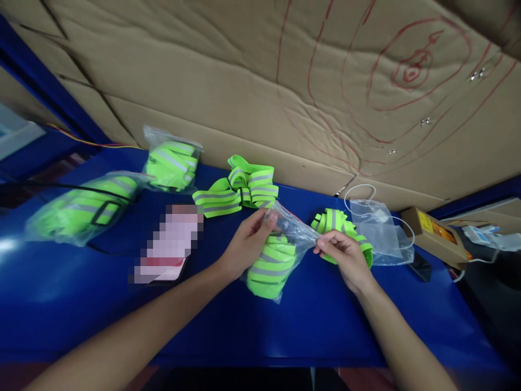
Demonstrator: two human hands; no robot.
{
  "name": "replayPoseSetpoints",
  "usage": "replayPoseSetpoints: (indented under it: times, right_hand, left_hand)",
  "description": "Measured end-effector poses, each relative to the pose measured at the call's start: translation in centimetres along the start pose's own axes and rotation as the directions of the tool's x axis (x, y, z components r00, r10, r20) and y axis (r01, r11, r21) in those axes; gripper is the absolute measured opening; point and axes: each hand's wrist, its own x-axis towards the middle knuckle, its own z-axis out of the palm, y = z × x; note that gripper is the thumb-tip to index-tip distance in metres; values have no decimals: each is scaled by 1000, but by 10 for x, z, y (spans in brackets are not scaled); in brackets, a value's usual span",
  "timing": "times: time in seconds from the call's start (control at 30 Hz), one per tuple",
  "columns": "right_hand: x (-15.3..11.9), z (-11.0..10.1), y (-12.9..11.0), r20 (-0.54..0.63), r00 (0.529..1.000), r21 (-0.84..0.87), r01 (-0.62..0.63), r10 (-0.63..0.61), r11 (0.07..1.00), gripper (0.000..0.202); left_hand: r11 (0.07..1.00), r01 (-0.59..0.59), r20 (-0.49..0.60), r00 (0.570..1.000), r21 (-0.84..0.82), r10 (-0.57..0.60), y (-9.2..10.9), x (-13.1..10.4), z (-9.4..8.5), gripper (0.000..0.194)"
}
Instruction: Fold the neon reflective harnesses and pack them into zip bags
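Note:
A clear zip bag with a folded neon-green reflective strap inside hangs between my two hands, just over the blue table. My left hand pinches the top left corner of the bag's mouth. At the other end of the zip, my right hand grips the top right corner between thumb and fingers. Behind the bag lies a loose green reflective strap with black buckles. Another loose strap bundle sits behind my right hand, partly covered by it.
Two filled bags, a nearer one and a farther one, lie at left. A phone with a blurred screen rests on the blue table. Flat clear bags, a white cable and a small carton are at right. Cardboard walls the back.

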Motion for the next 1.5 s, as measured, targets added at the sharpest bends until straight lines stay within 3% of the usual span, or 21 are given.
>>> replayPoseSetpoints:
  times: [0.23, 0.4, 0.6, 0.83, 1.0, 1.5]
  right_hand:
    - [-8, 3, -3, -2, 996, -81, 93, -94, 992, 29]
    - [-10, 7, -3, -39, 988, -133, 144, -151, 981, 33]
    - [-12, 11, 1, -4, 986, -176, 164, -167, 971, 37]
    - [-16, 11, 1, 41, 978, -231, 208, -204, 951, 26]
    - [-18, 12, 1, 49, 975, -258, 222, -217, 940, 20]
    - [-15, 12, 4, 139, 977, -197, 185, -159, 963, 14]
  left_hand:
    - [994, -86, -8, 996, 68, 86, 2, 1, -2, 32]
    - [998, -45, 25, 999, 46, 44, 4, -5, 1, 33]
    - [996, -47, 46, 998, 73, 44, 5, -9, 5, 33]
    - [997, -17, 84, 996, 77, 11, -3, -12, 8, 33]
    - [997, 32, 77, 996, 72, -38, -4, -15, 11, 32]
    - [991, -20, 217, 976, 135, -10, -16, -17, 12, 34]
